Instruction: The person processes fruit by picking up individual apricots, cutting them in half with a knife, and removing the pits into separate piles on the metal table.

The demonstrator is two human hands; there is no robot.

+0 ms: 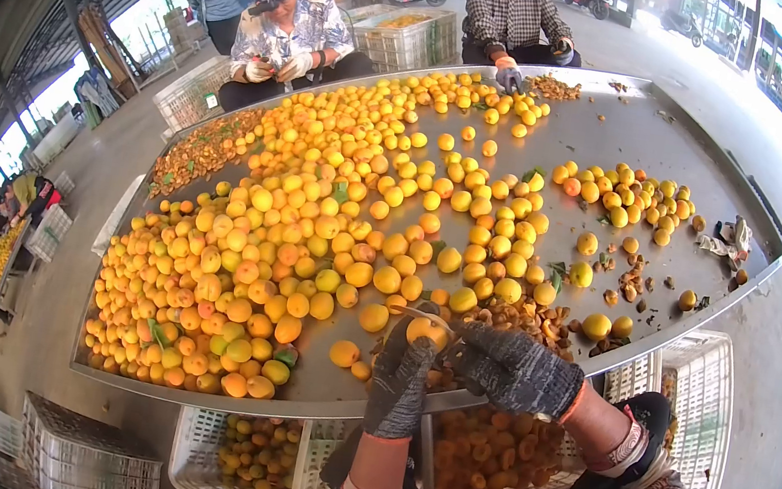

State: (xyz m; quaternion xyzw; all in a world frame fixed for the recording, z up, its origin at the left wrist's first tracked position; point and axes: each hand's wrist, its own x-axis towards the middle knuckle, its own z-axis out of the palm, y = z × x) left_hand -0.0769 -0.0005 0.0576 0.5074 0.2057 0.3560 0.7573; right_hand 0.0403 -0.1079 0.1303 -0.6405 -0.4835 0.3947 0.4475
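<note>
My left hand (401, 378), in a dark grey knit glove, is closed around an orange-yellow fruit (426, 332) just above the table's near edge. My right hand (514, 368), gloved the same way, is closed beside that fruit. A thin tan strip, perhaps a tool or part of one, runs over the fruit between the hands; what my right fingers grip is too small to make out. Beyond the hands, a large heap of yellow-orange fruits (248, 254) covers the left and middle of the metal table (336, 406). Brown pits and scraps (531, 322) lie right behind my right hand.
Below the near edge stand white crates, one with whole fruits (258, 457), one with opened fruits (491, 452), and another crate (705, 413) at right. Two people (291, 32) (517, 10) sit across the table, one stands behind. Crumpled cloth (730, 240) lies at the right.
</note>
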